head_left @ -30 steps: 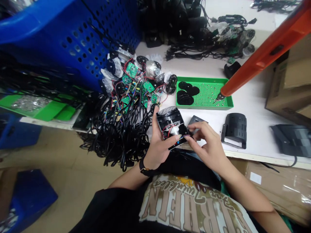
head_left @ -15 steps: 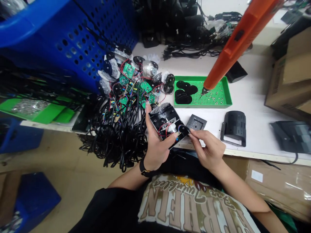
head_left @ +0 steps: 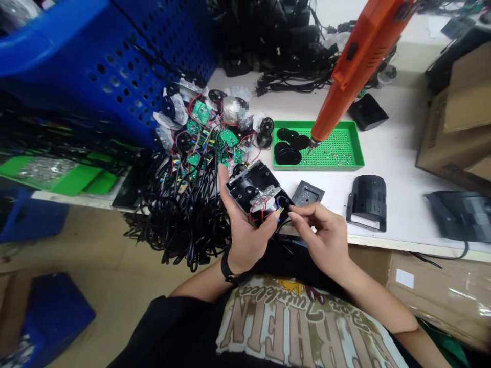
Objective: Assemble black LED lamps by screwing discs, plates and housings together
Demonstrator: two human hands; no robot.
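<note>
My left hand [head_left: 247,232] is wrapped round an open black plastic housing [head_left: 245,186], its thumb pressed over the lower edge. Inside the housing lie a clear and white part with red wires [head_left: 263,204] and a small bit of circuit board by my thumb. My right hand [head_left: 322,232] pinches at the housing's right corner, on what looks like a black cable [head_left: 284,223] that runs along that edge. The fingertips partly hide it. Just beyond them, a dark grey rectangular block with a recess [head_left: 309,194] rests on the table.
An orange electric screwdriver [head_left: 341,76] hangs over a green tray [head_left: 356,148] with black discs and small screws. To the left are heaped circuit boards [head_left: 201,112] with black cords, beside a blue basket [head_left: 126,66]. A black curved housing [head_left: 369,202] and cardboard boxes [head_left: 456,112] are to the right.
Both hands and the housing have shifted slightly left. The housing is turned a little, showing more of its inside. The screwdriver's tip has swung left over the tray.
</note>
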